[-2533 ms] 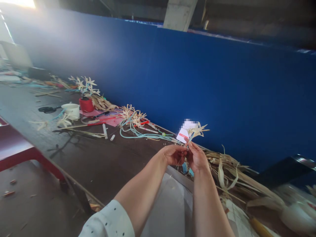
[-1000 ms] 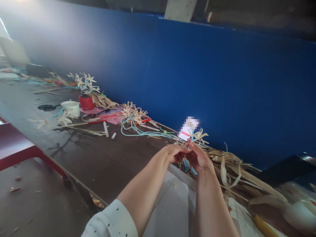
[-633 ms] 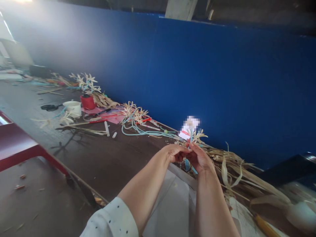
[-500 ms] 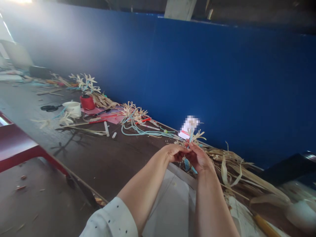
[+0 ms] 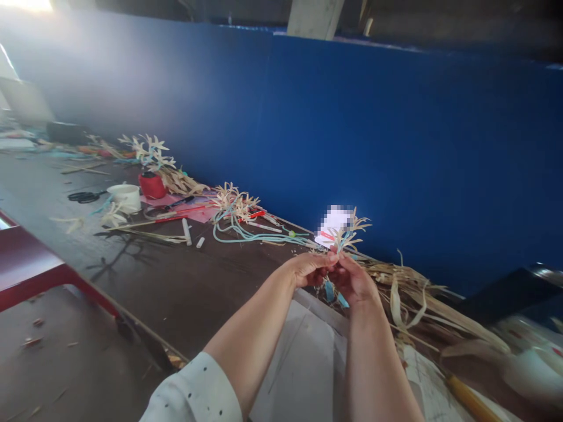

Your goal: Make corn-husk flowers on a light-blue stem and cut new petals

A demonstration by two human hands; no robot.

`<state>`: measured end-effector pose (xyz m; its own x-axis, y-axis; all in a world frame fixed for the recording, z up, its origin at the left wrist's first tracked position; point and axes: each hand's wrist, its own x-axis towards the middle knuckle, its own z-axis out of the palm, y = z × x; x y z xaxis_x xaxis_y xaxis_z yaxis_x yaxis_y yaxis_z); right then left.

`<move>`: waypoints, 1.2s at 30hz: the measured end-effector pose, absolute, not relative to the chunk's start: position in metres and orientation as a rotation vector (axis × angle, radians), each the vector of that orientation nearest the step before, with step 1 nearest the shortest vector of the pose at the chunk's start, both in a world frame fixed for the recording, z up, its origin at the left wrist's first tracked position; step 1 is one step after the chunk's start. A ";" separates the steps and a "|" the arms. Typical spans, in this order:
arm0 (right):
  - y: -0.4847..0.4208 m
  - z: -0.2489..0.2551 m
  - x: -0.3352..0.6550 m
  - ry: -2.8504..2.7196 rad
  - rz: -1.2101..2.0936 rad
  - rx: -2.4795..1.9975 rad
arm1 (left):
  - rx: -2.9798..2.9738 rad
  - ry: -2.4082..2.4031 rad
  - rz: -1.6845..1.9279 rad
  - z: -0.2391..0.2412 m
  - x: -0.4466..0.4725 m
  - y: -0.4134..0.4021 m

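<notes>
My left hand [image 5: 313,266] and my right hand [image 5: 353,278] meet at the fingertips over the table's right part. Between them they pinch the stem of a handmade flower [image 5: 349,234] with pale, narrow, dried-leaf petals and light blue strip around its stalk. The blossoms stick up above my fingers. Blue strip ends [image 5: 336,293] show below the hands; whether they belong to the same stem I cannot tell. A white card [image 5: 331,225], partly pixelated, leans behind the flower. Just right of my right hand lies a heap of dried leaf strips [image 5: 387,272].
Along the blue partition [image 5: 272,117] lie more pale flowers [image 5: 233,199] with blue stems, a red thread spool [image 5: 152,185], a white cup [image 5: 126,199] and black scissors [image 5: 84,197]. A red-brown stool [image 5: 35,269] stands at left. A yellow handle [image 5: 470,400] lies at lower right.
The flower in my fingers has turned, its blossoms now leaning right and more in sight. My hands have stayed together in nearly the same place; the view has shifted slightly.
</notes>
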<state>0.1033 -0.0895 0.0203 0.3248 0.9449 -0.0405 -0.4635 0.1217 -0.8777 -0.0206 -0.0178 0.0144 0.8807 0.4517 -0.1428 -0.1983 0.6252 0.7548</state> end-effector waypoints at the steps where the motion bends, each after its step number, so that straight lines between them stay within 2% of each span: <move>1: -0.090 0.021 0.103 -0.647 1.137 -0.947 | 0.816 0.336 0.378 0.015 -0.021 -0.018; 6: -0.090 0.023 0.103 -0.581 1.056 -0.916 | 0.911 0.553 0.423 0.017 -0.022 -0.017; 10: -0.089 0.025 0.105 -0.541 0.969 -0.874 | 1.169 0.895 0.798 0.014 -0.021 -0.012; 14: -0.088 0.024 0.105 -0.500 0.897 -0.896 | 1.443 0.870 1.024 0.017 -0.019 -0.011; 20: -0.086 0.026 0.101 -0.439 0.858 -0.947 | 1.697 0.699 0.970 0.025 -0.018 -0.025; 36: -0.084 0.023 0.093 -0.532 0.930 -0.920 | 1.799 0.638 0.774 0.019 -0.015 -0.023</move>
